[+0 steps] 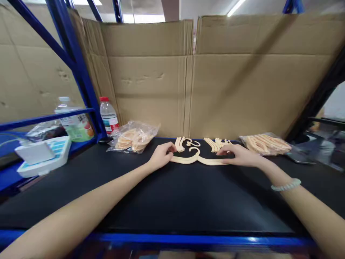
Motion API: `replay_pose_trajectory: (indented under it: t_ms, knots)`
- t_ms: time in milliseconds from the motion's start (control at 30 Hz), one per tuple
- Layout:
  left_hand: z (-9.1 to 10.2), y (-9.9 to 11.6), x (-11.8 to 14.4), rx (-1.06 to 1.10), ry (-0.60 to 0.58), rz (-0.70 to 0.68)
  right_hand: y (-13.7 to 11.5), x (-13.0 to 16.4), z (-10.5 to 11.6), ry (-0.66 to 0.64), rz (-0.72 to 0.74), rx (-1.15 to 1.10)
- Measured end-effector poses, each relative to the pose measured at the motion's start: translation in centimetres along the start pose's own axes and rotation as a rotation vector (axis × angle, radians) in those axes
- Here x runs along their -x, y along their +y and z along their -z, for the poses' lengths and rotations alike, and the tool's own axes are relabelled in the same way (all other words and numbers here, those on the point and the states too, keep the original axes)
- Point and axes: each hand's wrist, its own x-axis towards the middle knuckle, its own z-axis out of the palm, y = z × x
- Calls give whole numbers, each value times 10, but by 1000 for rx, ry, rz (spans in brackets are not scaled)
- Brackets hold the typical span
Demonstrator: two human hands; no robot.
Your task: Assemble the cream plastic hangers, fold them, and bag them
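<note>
A cream clothes hanger (185, 160) lies flat on the black tabletop, with its hook curling up from the middle and away from me. My left hand (161, 156) is closed round its left end. At the right end, my right hand (238, 155) has its thumb along the near side and its fingers curled on the far side. Just beyond the hanger are a stack of cream hanger arms (179, 144) on the left and another stack of arms (212, 144) on the right. Loose cream hooks (194, 142) lie beside the left stack; smaller pieces near my right fingers are partly hidden.
Clear bags of cream parts lie at the back left (134, 138) and back right (266, 144). A red-capped bottle (109, 117) stands by the blue frame post (81, 77). A white power strip (44, 154) sits far left. Cardboard (151, 90) walls the back edge.
</note>
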Motion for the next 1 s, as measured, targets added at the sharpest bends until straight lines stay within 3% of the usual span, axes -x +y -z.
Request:
replay_pose_trajectory:
  t_ms: [467, 733, 833, 1000]
  knots:
    - [0, -3, -1, 3, 35, -6, 7, 0, -4, -78, -45, -27]
    - [1, -2, -1, -35, 58, -19, 8, -2, -5, -85, 1, 7]
    - [1, -5, -1, -50, 84, -23, 8, -1, -5, -26, 5, 5]
    - [4, -19, -8, -95, 105, -42, 4, -4, -8, 230, -1, -135]
